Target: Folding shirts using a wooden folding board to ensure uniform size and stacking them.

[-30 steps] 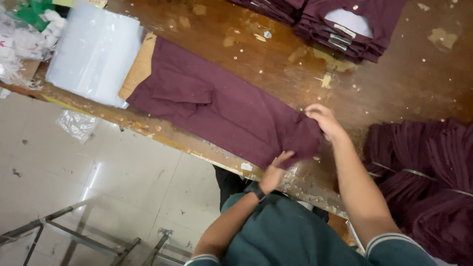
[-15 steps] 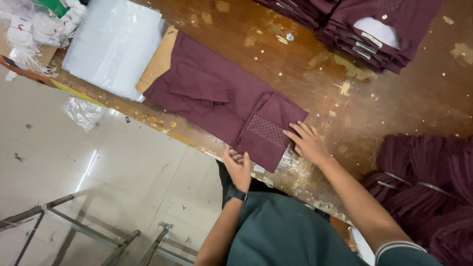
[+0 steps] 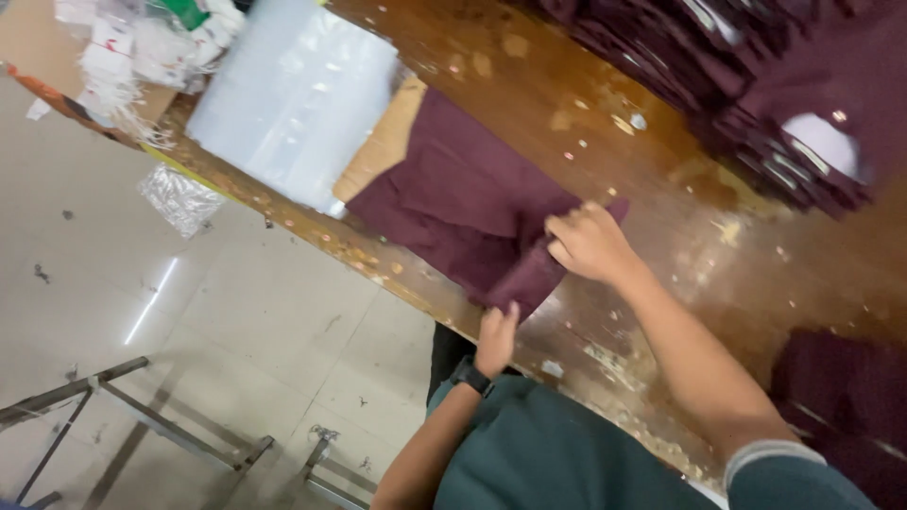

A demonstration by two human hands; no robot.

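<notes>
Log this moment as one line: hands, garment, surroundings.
left hand: pinching near fold | right hand: gripping folded end | maroon garment: partly folded on wooden table | clear plastic bags beside

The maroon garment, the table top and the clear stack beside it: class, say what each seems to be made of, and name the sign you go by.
Maroon garment: soft matt cloth, probably knit; it folds limply under the right hand and left hand.
Table top: looks like varnished wood, brown, glossy, chipped and worn.
Clear stack: likely thin plastic bags, translucent with shiny glints.
</notes>
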